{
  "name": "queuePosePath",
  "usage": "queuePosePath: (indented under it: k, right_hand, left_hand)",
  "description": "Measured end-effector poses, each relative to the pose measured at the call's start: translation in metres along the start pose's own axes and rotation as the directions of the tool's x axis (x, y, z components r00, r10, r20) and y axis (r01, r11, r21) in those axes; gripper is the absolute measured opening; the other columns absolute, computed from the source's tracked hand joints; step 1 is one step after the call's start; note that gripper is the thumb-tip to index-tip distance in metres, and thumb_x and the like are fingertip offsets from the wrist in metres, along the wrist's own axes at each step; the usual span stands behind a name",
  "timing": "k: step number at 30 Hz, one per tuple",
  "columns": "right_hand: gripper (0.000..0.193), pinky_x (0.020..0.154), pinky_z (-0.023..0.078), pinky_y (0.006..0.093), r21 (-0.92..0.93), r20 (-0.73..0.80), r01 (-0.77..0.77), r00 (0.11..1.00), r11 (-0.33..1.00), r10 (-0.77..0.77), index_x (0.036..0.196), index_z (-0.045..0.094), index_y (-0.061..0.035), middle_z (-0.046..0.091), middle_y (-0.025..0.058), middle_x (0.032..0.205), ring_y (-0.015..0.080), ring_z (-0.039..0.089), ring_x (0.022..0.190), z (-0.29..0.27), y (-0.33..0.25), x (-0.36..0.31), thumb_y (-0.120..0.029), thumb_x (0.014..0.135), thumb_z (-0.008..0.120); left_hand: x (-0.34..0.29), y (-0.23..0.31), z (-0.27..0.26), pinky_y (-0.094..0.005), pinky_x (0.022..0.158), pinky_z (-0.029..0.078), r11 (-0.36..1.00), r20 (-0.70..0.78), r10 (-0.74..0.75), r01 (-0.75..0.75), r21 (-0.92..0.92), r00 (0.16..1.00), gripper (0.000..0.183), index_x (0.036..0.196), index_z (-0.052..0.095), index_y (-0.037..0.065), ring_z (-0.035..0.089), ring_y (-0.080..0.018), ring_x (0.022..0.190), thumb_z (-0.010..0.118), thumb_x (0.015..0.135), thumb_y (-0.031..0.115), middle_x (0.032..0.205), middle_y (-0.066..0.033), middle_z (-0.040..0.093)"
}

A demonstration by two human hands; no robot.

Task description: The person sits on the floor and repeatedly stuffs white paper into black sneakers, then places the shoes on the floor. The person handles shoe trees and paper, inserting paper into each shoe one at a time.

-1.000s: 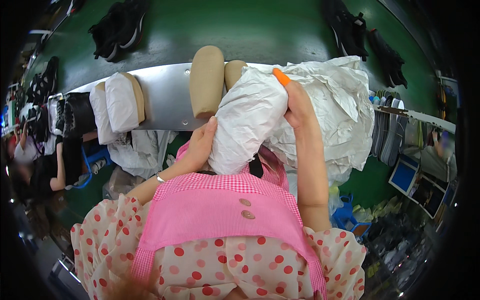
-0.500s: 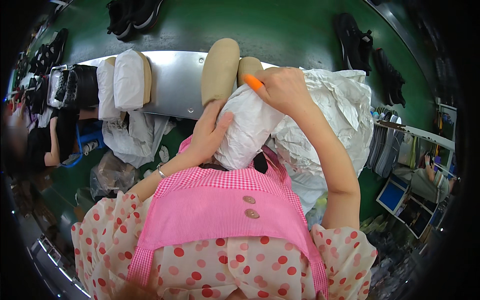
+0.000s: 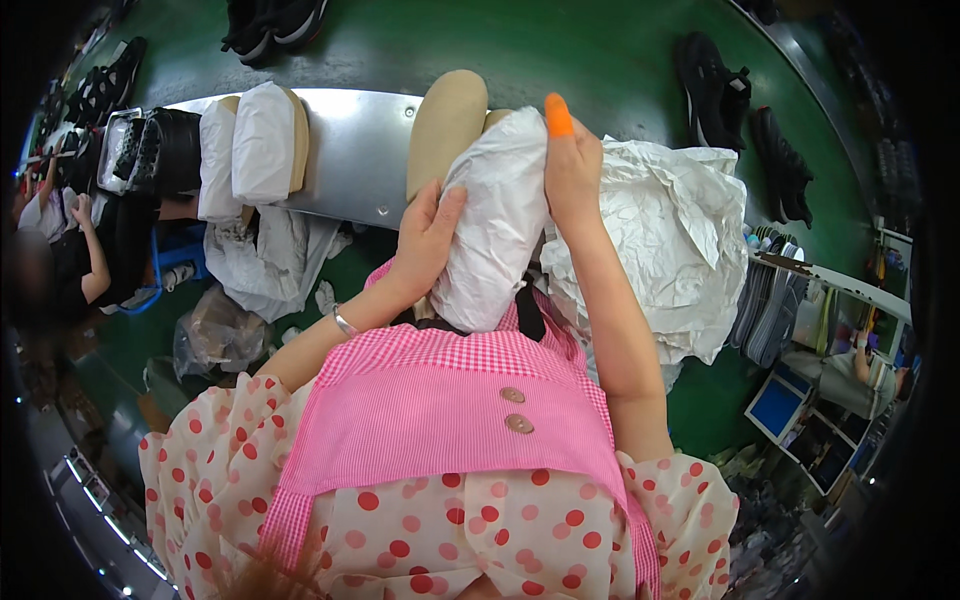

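Note:
A long, rounded bundle wrapped in white paper (image 3: 492, 220) stands tilted in front of my chest. My left hand (image 3: 426, 238) is closed along its left side, thumb pressed on the paper. My right hand (image 3: 574, 172), with an orange cover on the thumb, grips its upper right edge with the thumb pointing up. What lies inside the paper is hidden. Just behind it, a beige, round-ended, shoe-shaped piece (image 3: 445, 130) rests on the metal bench, and a second beige piece is mostly covered by the bundle.
Crumpled white paper sheets (image 3: 660, 240) lie right of my right forearm. On the metal bench (image 3: 345, 150), two paper-wrapped beige pieces (image 3: 265, 145) stand at the left. Black shoes (image 3: 712, 90) sit on the green surface beyond. Another person's arm (image 3: 95, 260) shows at far left.
My right hand has moved from folding over the bundle's top to gripping its right edge, thumb up. The paper now covers the upper end, and the bundle stands higher, hiding more of the second beige piece.

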State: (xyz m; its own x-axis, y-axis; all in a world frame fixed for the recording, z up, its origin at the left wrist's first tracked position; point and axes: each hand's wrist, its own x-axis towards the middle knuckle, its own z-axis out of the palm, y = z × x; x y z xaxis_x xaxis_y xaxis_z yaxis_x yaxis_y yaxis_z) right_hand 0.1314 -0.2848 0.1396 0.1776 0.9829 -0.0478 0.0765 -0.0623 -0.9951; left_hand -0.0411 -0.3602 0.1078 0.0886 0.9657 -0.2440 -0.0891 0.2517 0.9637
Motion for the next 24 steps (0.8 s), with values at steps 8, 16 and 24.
queuePosePath:
  k: [8,16,24]
  right_hand:
    - [0.04,0.086,0.048,0.0351,-0.237,-0.003,0.184,0.982,0.954,-0.19,0.124,0.052,-0.0041,0.056,0.0189,0.119,0.0288,0.057,0.106,-0.007,-0.005,0.009,-0.028,0.092,0.055]
    - [0.072,0.095,0.043,0.0367,-0.47,0.073,0.407,0.902,0.783,-0.425,0.131,0.044,0.0019,0.054,0.02,0.124,0.0355,0.049,0.118,0.04,-0.028,-0.067,-0.036,0.078,0.074]
    - [0.083,0.088,0.045,0.0439,-0.574,-0.038,0.194,0.964,0.796,-0.262,0.131,0.042,0.0024,0.058,0.0223,0.113,0.0381,0.056,0.104,0.045,-0.037,-0.041,-0.037,0.069,0.08]
  left_hand:
    - [0.064,0.034,-0.009,-0.0426,0.099,0.046,0.763,0.086,-0.207,0.216,-0.609,0.975,0.062,0.136,0.04,0.001,0.053,-0.0299,0.119,0.026,0.1,0.05,0.13,-0.0176,0.052]
    - [0.089,0.02,-0.016,-0.0428,0.1,0.045,0.714,0.079,-0.198,0.199,-0.671,0.977,0.067,0.141,0.031,0.005,0.05,-0.0289,0.123,0.024,0.098,0.056,0.137,-0.016,0.046]
    - [0.118,0.054,0.006,-0.0318,0.081,0.049,0.89,-0.317,-0.118,-0.041,-0.453,0.941,0.047,0.113,0.05,-0.003,0.057,-0.0164,0.09,0.05,0.097,0.042,0.104,-0.0102,0.058]
